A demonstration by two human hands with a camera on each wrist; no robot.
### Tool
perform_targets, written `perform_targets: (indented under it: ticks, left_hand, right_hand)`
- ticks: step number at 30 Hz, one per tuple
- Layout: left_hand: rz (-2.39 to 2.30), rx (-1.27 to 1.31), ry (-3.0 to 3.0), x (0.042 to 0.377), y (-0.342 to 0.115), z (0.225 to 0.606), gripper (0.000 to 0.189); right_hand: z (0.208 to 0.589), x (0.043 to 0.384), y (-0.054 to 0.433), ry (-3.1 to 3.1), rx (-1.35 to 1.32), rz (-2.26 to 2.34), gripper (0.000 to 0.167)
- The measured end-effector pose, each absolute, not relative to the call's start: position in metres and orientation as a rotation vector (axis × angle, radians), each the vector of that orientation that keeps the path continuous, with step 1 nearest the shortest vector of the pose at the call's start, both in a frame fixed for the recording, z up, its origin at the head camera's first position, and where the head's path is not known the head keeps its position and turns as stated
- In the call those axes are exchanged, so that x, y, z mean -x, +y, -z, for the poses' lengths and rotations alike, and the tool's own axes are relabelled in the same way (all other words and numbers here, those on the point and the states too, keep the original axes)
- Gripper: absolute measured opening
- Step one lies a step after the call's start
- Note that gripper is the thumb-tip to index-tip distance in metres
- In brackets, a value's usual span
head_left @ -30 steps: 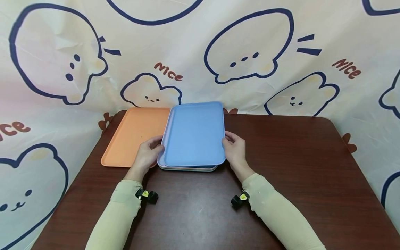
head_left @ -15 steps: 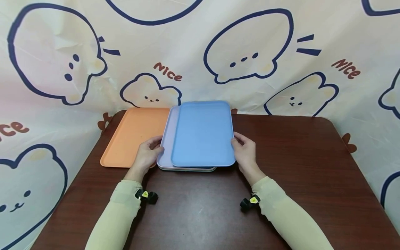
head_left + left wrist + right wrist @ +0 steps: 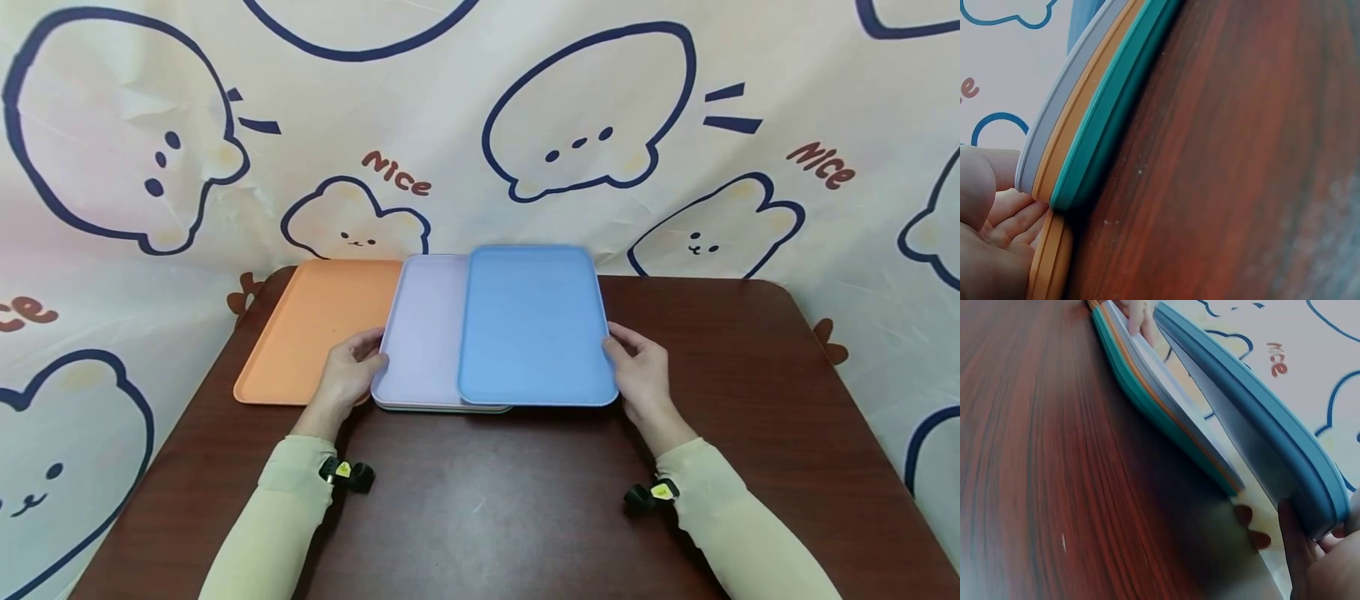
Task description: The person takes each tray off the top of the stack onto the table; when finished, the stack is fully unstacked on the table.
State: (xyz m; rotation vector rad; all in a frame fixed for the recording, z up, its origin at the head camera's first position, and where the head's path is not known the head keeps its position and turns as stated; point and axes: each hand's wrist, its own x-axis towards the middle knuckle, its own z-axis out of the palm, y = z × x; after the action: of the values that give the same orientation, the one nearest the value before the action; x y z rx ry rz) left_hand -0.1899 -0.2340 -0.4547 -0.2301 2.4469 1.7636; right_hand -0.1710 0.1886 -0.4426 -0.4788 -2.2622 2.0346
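Note:
My right hand (image 3: 642,372) grips the right edge of a blue tray (image 3: 536,325), thumb on top and fingers underneath. The right wrist view shows the blue tray raised and tilted, apart from the stack below. A lilac tray (image 3: 420,333) tops that stack, its right part hidden by the blue tray in the head view. Under it lie an orange tray (image 3: 1080,119) and a green tray (image 3: 1107,119), seen edge-on in the left wrist view. My left hand (image 3: 347,372) holds the stack's left edge, its thumb at the lilac rim.
Another orange tray (image 3: 318,329) lies flat on the brown table (image 3: 480,508), left of the stack and close against it. Behind the table hangs a cloth (image 3: 465,108) with cartoon animals, near the far ends of the trays.
The blue tray has slid right in my right hand, uncovering much of the lilac tray. My left hand has stayed at the stack's left edge. The view has shifted slightly.

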Motion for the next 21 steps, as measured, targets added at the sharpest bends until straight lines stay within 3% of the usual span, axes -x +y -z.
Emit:
perform_targets:
  ticks: [21]
  left_hand:
    - [-1.742,0.234,2.475,0.191,-0.236,0.458,0.055]
  right_hand:
    - [0.447,0.161,0.263,-2.35,0.55,-1.926,0.048]
